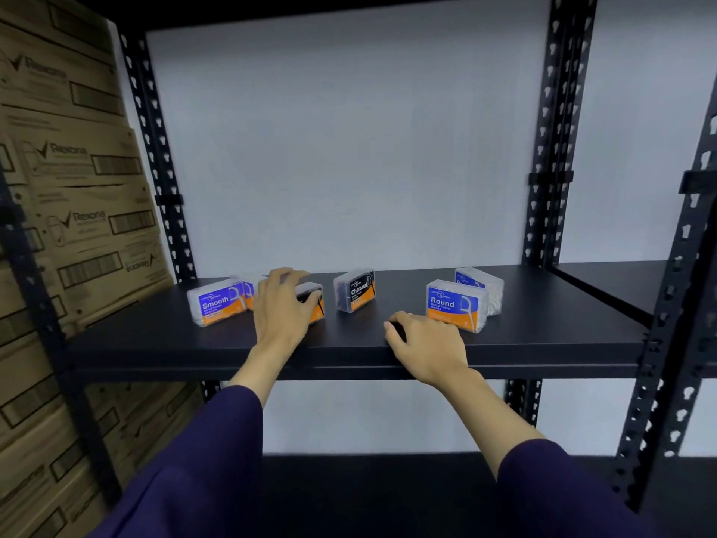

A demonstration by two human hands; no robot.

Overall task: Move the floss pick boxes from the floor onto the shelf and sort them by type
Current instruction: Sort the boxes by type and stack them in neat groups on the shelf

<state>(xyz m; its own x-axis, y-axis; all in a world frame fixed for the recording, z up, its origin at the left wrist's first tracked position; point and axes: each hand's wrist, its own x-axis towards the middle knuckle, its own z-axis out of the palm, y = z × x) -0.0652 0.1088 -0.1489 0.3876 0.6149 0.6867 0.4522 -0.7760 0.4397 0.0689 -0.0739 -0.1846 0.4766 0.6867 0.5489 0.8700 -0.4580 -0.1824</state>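
Note:
On the black shelf (pixel 551 304) stand clear floss pick boxes. At the left is a blue-and-orange Smooth box (pixel 217 302), with a second one (pixel 247 290) behind it. A black Charcoal box (pixel 355 291) stands in the middle. A Round box (pixel 456 304) stands to the right, with another Round box (pixel 480 288) behind it. My left hand (pixel 281 308) grips a dark box (pixel 312 300) between the Smooth and Charcoal boxes; its label is mostly hidden. My right hand (pixel 426 345) lies palm down at the shelf's front edge, fingers curled, just in front of the Round box.
Stacked brown cardboard cartons (pixel 77 196) fill the rack to the left. Perforated black uprights (pixel 551 149) frame the bay, and a front post (pixel 679 304) stands at the right. A lower shelf (pixel 349 483) lies below. A white wall is behind.

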